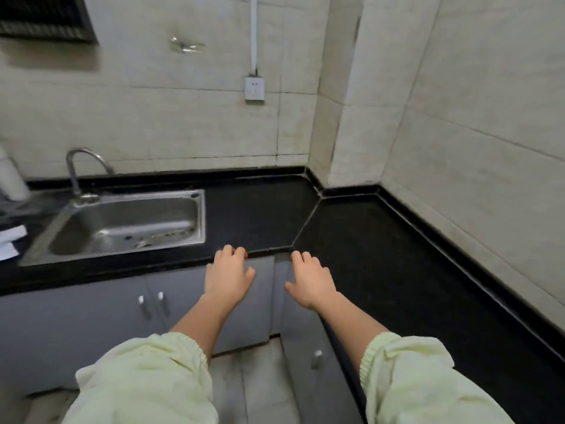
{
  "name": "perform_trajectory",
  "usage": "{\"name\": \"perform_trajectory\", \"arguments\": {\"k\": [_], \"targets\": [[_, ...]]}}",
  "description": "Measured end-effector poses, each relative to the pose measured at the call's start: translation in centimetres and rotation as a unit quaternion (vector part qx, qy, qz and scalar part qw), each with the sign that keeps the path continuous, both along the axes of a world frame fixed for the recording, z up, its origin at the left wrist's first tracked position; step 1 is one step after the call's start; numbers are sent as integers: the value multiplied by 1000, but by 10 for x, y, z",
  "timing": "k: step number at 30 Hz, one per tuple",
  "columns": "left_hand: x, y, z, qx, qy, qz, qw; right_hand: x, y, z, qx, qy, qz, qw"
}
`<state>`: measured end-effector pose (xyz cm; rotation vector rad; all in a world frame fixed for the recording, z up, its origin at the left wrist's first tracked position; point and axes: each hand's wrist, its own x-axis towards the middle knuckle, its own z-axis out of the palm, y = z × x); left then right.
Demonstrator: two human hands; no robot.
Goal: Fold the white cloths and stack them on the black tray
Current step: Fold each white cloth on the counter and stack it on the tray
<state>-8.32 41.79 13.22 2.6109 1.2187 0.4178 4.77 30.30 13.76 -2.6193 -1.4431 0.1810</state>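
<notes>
My left hand [228, 275] and my right hand [310, 280] reach forward side by side, palms down, in front of the black countertop's front edge [263, 250]. Their fingertips curl at that edge, and neither hand holds anything. Both arms wear pale green sleeves. At the far left edge, beside the sink, lies something white [10, 237] that looks like folded cloth or paper; I cannot tell which. No black tray can be made out.
A steel sink [122, 228] with a curved tap [80, 172] sits at the left. The black counter [382, 255] wraps around the corner to the right, against tiled walls. A wall socket [254, 88] hangs above. Grey cabinet doors [91, 316] stand below the counter.
</notes>
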Motion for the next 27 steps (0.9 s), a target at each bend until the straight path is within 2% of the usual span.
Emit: {"name": "perform_trajectory", "arguments": {"k": [8,18,27], "targets": [[-38,136,-17,-46,53,141,988,-14,179,-16,-49,12,127,991],[-110,263,-28,-62,23,274,959,-73,354,-24,-65,11,266,962],[-213,379,-59,-82,-7,354,932,-173,495,-46,-56,43,348,935]]}}
